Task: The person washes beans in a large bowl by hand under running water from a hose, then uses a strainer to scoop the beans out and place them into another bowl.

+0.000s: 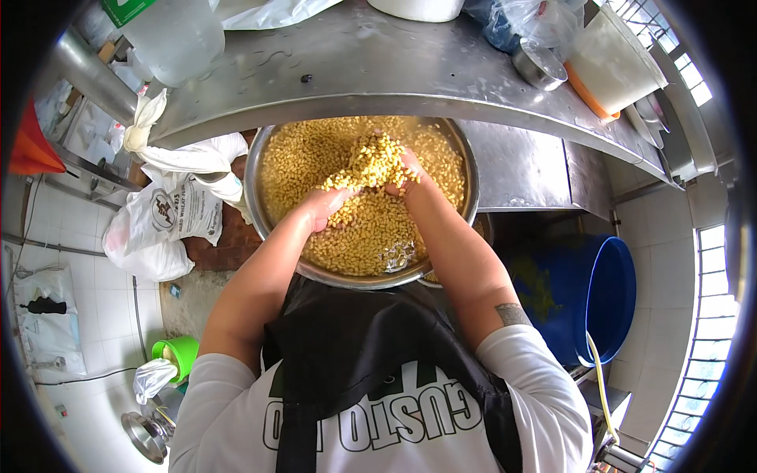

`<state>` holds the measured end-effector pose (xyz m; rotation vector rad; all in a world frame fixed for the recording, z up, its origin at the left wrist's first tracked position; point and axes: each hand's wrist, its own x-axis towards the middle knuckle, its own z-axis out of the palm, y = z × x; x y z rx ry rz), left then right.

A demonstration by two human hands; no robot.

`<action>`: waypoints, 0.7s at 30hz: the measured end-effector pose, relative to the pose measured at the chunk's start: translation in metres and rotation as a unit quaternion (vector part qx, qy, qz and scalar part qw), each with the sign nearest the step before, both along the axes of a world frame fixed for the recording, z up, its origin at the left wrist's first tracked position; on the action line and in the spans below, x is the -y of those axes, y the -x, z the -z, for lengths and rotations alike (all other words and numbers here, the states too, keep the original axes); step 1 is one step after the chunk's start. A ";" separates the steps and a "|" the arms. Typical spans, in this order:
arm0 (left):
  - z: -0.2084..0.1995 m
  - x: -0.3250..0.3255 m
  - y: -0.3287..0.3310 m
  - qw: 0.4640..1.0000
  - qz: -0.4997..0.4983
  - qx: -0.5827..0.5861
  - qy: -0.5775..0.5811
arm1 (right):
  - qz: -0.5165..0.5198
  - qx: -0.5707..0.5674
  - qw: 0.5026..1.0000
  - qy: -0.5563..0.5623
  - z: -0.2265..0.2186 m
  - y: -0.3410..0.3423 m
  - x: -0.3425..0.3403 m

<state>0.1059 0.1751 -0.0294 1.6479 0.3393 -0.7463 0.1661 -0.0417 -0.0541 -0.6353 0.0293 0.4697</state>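
Note:
A wide round metal basin point(251, 185) in front of me holds a great many small yellow kernels point(347, 251), which look like corn, in cloudy water. My left hand point(325, 208) is cupped at the near left of a lifted heap of kernels point(377, 162). From the right, my right hand point(408, 175) cups the same heap, its fingers mostly covered by kernels. Between them the two hands bear the heap above the water, and some kernels lie over the fingers. Bubbles and glare show on the water near the basin's front rim.
A steel shelf point(339, 63) overhangs the basin's far side, carrying a metal cup point(539, 63) and a white bucket point(615, 59). A large blue barrel point(552, 292) lies to the right. At left are a white sack point(169, 213) and a green bucket point(185, 355).

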 end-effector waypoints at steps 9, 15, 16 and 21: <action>-0.036 0.003 -0.008 0.872 0.178 0.403 -0.215 | 0.105 0.124 0.784 0.599 -0.064 0.015 0.012; -0.077 0.012 -0.001 0.766 0.333 0.314 -0.451 | -0.116 0.258 0.566 0.774 -0.107 0.040 0.014; -0.082 0.015 -0.005 0.749 0.376 0.268 -0.476 | -0.153 0.293 0.533 0.779 -0.103 0.045 0.012; -0.069 0.018 -0.015 0.698 0.426 0.224 -0.530 | -0.196 0.269 0.459 0.824 -0.072 0.057 0.002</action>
